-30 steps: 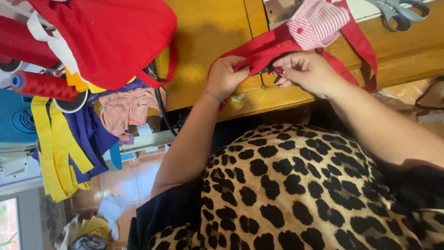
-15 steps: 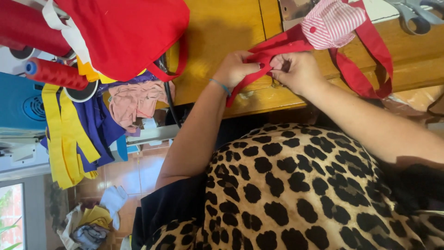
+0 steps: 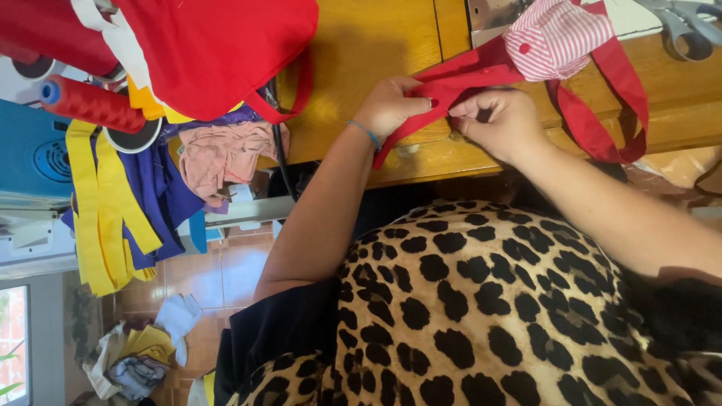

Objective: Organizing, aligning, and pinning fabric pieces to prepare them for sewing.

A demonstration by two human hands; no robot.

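Wooden table (image 3: 361, 53) across the top, tiled floor lower left with a rag pile (image 3: 139, 357), left hand (image 3: 391, 105) and right hand (image 3: 500, 120) both pinching a red strap (image 3: 466, 75) at upper centre, scissors (image 3: 688, 26) cut off upper right, striped cloth (image 3: 556, 37) partly hidden.

Red fabric strap (image 3: 459, 79): narrow, flat, plain red; drawn taut at the front edge of the wooden worktop (image 3: 361, 53); pinched between the fingers of the left hand (image 3: 391, 105) and the right hand (image 3: 500, 120); one loose end hangs below the left hand over the worktop edge; the far end joins a red-and-white striped fabric piece (image 3: 556, 37), from which a further red loop (image 3: 602, 113) trails.
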